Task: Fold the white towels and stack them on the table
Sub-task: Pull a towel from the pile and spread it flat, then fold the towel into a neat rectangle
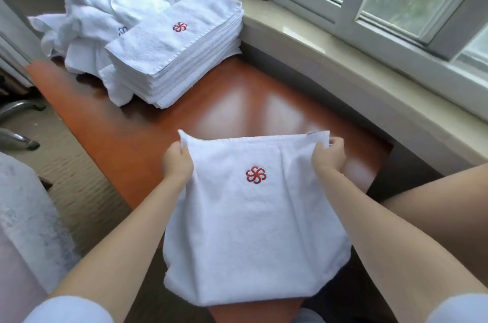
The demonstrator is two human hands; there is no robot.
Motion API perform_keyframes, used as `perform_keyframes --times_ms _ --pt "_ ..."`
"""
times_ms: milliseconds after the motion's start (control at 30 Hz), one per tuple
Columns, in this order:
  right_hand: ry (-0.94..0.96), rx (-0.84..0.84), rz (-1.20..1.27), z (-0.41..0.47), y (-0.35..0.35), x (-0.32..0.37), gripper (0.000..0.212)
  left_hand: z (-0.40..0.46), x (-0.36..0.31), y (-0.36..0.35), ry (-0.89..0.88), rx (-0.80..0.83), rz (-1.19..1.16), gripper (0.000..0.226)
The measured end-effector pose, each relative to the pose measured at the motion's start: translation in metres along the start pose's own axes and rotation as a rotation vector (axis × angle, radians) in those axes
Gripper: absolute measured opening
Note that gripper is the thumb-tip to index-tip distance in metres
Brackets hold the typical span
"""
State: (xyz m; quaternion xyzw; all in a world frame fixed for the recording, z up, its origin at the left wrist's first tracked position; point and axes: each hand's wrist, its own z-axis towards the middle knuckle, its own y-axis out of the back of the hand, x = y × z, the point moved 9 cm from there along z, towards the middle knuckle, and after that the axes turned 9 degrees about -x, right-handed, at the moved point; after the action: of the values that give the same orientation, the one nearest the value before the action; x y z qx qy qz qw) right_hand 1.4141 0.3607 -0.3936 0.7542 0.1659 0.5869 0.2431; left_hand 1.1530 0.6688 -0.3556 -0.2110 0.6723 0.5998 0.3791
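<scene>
Both grips pinch the towel [253,217] corners, left hand [177,161], right hand [328,157]; tall folded stack [177,51] done far left, crumpled pile [97,19] left.

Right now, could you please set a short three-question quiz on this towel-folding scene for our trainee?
1. True or false: the held towel lies flat on the table.
2. What colour is the emblem on top of the folded stack?
3. Where do the left hand and right hand grip the towel? A) far corners B) near corners C) middle

Key: 1 false, both hands hold it up; 2 red; 3 A.
</scene>
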Motion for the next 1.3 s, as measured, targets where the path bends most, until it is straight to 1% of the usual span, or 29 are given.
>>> perform_keyframes --times_ms 67,100,133,167,200,267,333,367,467,500,567,633,667,700,733,767,833,867,933,1033,1100,1133,1167,1233,1300 --pt "-0.051 0.112 -0.137 0.006 -0.017 -0.020 0.034 0.006 0.028 -0.020 0.041 0.079 0.113 0.050" --pt "-0.062 0.136 -0.177 0.011 -0.021 -0.027 0.041 0.009 0.040 -0.028 0.055 0.108 0.152 0.048" --pt "-0.061 0.130 -0.192 0.015 -0.023 -0.030 0.044 0.012 0.047 -0.034 0.062 0.124 0.166 0.044" --pt "-0.040 0.097 -0.173 0.021 -0.022 -0.028 0.042 0.016 0.050 -0.038 0.066 0.122 0.155 0.040" --pt "0.001 0.045 -0.118 0.025 -0.019 -0.022 0.035 0.020 0.050 -0.039 0.068 0.102 0.114 0.036" --pt "0.102 -0.104 0.010 0.032 -0.008 -0.004 0.020 0.028 0.047 -0.036 0.056 0.025 -0.021 0.031" --pt "0.119 -0.212 0.062 0.039 -0.001 0.003 0.019 0.035 0.042 -0.033 0.032 -0.040 -0.082 0.024" --pt "0.090 -0.210 0.046 0.043 -0.002 0.002 0.020 0.038 0.043 -0.034 0.041 -0.045 -0.058 0.022" --pt "0.005 -0.065 -0.172 0.054 -0.021 -0.016 0.028 0.049 0.052 -0.044 0.087 -0.007 0.133 0.024" --pt "0.002 -0.051 -0.252 0.056 -0.023 -0.019 0.031 0.054 0.053 -0.047 0.085 0.002 0.185 0.024" --pt "0.014 -0.101 -0.386 0.060 -0.022 -0.019 0.037 0.060 0.054 -0.051 0.098 0.005 0.249 0.021" --pt "-0.014 -0.108 -0.399 0.063 -0.023 -0.020 0.037 0.062 0.057 -0.053 0.157 0.005 0.294 0.021" --pt "-0.045 -0.080 -0.359 0.065 -0.025 -0.021 0.034 0.062 0.058 -0.054 0.185 0.006 0.320 0.024" --pt "-0.074 -0.044 -0.288 0.067 -0.028 -0.020 0.025 0.061 0.057 -0.055 0.211 0.017 0.335 0.026" --pt "-0.099 -0.014 -0.214 0.070 -0.032 -0.019 0.012 0.061 0.056 -0.056 0.234 0.036 0.316 0.025" --pt "-0.118 0.012 -0.145 0.071 -0.034 -0.016 0.005 0.061 0.055 -0.060 0.270 0.069 0.243 0.020" --pt "-0.139 0.074 -0.040 0.073 -0.040 -0.009 0.028 0.060 0.055 -0.069 0.385 0.143 0.023 0.017" --pt "-0.157 0.108 -0.004 0.071 -0.043 -0.007 0.034 0.059 0.055 -0.071 0.455 0.166 -0.065 0.016" --pt "-0.183 0.193 0.033 0.062 -0.049 -0.003 0.035 0.054 0.053 -0.072 0.568 0.254 -0.134 0.008" --pt "-0.189 0.311 0.165 0.052 -0.056 0.001 0.033 0.044 0.042 -0.079 0.579 0.537 -0.184 0.028" --pt "-0.171 0.387 0.202 0.049 -0.059 0.008 0.022 0.035 0.031 -0.078 0.592 0.717 -0.263 0.036" --pt "-0.160 0.413 0.204 0.047 -0.057 0.011 0.017 0.032 0.025 -0.076 0.598 0.764 -0.313 0.038" --pt "-0.148 0.428 0.213 0.045 -0.057 0.014 0.018 0.032 0.020 -0.072 0.596 0.765 -0.356 0.039" --pt "-0.119 0.445 0.224 0.042 -0.054 0.020 0.024 0.036 0.011 -0.066 0.564 0.686 -0.436 0.040" --pt "-0.097 0.483 0.219 0.036 -0.050 0.025 0.020 0.037 0.000 -0.059 0.513 0.592 -0.507 0.040"
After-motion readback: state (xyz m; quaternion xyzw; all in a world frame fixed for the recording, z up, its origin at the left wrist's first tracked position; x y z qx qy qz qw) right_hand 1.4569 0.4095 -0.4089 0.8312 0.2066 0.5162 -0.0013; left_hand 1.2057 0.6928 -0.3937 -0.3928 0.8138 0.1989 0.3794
